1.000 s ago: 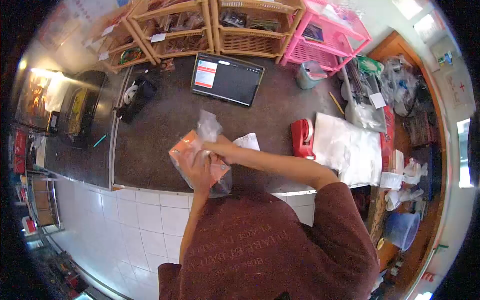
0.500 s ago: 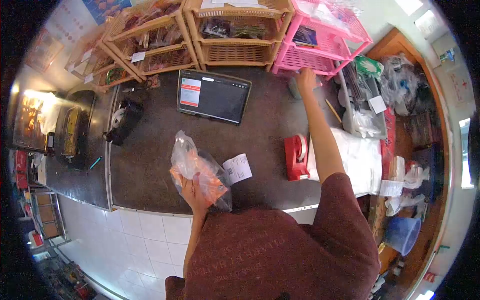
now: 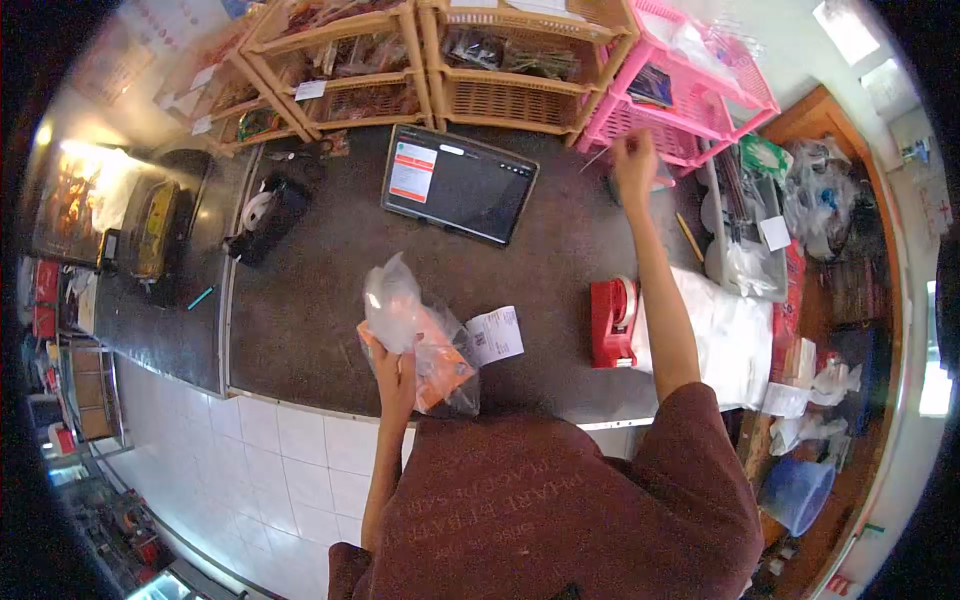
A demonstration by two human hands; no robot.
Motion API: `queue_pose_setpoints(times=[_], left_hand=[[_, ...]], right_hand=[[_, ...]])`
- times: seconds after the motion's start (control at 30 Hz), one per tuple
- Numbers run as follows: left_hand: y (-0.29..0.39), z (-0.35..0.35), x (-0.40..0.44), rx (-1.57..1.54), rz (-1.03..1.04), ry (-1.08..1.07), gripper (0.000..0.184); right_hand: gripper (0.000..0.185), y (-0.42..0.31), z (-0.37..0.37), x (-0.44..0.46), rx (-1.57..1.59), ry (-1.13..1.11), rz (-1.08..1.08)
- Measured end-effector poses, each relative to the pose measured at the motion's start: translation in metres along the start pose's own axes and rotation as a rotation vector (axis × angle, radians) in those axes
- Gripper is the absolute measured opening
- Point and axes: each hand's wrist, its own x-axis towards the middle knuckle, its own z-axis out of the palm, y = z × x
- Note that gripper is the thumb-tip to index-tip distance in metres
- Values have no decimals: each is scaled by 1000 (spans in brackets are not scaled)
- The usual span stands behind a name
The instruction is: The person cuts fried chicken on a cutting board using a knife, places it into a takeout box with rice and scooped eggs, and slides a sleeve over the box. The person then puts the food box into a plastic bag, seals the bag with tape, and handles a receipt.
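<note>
My left hand [image 3: 394,378] grips a clear plastic bag [image 3: 448,352] with orange contents, near the front edge of the dark table. The bag's gathered top [image 3: 392,292] stands up above the fingers. On the far right, my right hand [image 3: 636,172] is raised in front of the pink rack, fingers pinched together. A thin pale strip [image 3: 596,160] sticks out to the left of those fingertips; its kind is too small to make out. Beneath that hand sits a small container [image 3: 662,178], partly covered by it. A printed paper slip [image 3: 496,335] lies beside the bag.
A tablet [image 3: 460,184] lies at the table's middle back. Right of the slip stands a red tape dispenser [image 3: 610,325], next to white plastic sheets [image 3: 735,330]. Tan racks [image 3: 510,100] and a pink rack [image 3: 690,120] line the back. A grey bin [image 3: 745,225] and pencil [image 3: 690,238] are at right.
The right hand has lifted from the small container at the pink rack, with a thin pale strip now showing at its fingers. The left hand still grips the bag. The view has shifted slightly.
</note>
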Motion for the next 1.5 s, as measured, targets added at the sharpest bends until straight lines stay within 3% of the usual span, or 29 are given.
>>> queue_pose_setpoints(times=[0.1, 0.27, 0.43, 0.63, 0.67, 0.77, 0.87, 0.97, 1.03, 1.13, 1.23, 1.33, 1.4, 1.47, 1.5], left_hand=[[7, -11, -1, -94, -103, -100, 18], [-2, -22, 1, 82, 64, -118, 16], [11, -31, 6, 234, 261, -54, 20], [24, -43, 1, 365, 234, 26, 19], [17, -44, -1, 282, 228, -3, 19], [-24, -35, -12, 104, 119, -64, 21], [-41, -31, -23, -22, -167, -52, 21], [-37, -34, -20, -357, -417, 9, 21], [-44, -31, -18, -578, -554, 61, 23], [-41, -38, -11, -350, -662, 102, 23], [-22, -48, -8, -332, -623, 174, 24], [-35, -50, -17, -659, -566, 104, 26], [-38, -58, -23, -175, -89, 26, 24], [-34, -63, -29, 9, 41, -54, 21], [-21, -65, -29, -52, -61, -92, 19]], right_hand=[[11, -40, 21, -37, 434, -288, 154], [12, -120, 62, -128, 946, -724, 418], [9, -153, 88, -200, 951, -1284, 340], [6, -157, 76, -248, 859, -1468, 144], [8, -155, 74, -252, 841, -1509, 350], [11, -127, 91, -275, 937, -1385, 64], [12, -173, 47, -251, 767, -1297, 191], [13, -154, 61, -283, 624, -1210, 323], [15, -163, 53, -281, 583, -1113, 27], [14, -169, 50, -287, 478, -1026, -328], [19, -174, 40, -294, 334, -1011, -477], [23, -174, 35, -301, 320, -987, -465], [24, -169, 38, -303, 335, -958, -443], [23, -167, 44, -306, 334, -929, -437], [22, -168, 45, -305, 347, -931, -417]])
